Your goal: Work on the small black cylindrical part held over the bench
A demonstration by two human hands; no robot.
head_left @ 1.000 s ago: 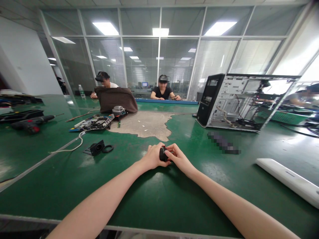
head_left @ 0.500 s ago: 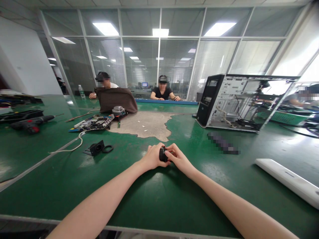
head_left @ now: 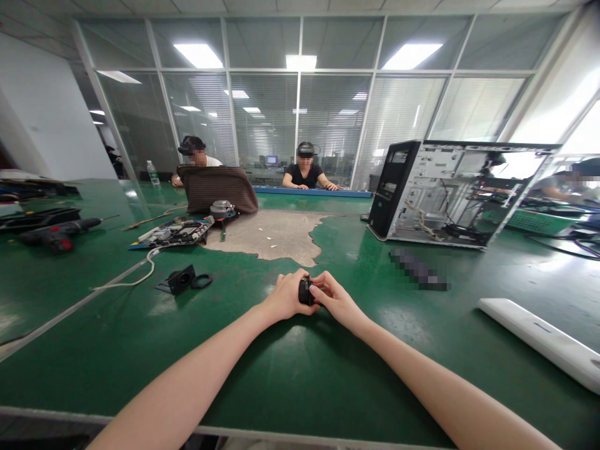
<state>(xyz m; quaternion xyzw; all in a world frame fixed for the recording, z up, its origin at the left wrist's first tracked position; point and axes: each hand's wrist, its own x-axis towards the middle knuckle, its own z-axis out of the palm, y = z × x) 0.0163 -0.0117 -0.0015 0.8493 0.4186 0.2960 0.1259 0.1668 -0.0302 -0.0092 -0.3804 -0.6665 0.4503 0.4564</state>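
Note:
A small black cylindrical part [head_left: 305, 292] is held between my two hands, just above or on the green table [head_left: 290, 375]; its exact kind is not clear. My left hand [head_left: 288, 296] is closed around its left side. From the other side, my right hand [head_left: 332, 295] grips it with thumb and fingers pressed on its right end. To the left lie a black bracket with a round opening [head_left: 182, 280] and a black ring [head_left: 202, 281], apart from my hands.
An opened computer case [head_left: 435, 194] stands at right, near a white long device [head_left: 539, 337]. At left are a power drill [head_left: 59, 235], a circuit board [head_left: 173, 232] and a white cable [head_left: 140, 281]. Beyond a brown cloth-like cover [head_left: 220, 187], two people sit across the table.
Almost nothing differs. The view has shifted very slightly, and both hands keep the same hold on the black part.

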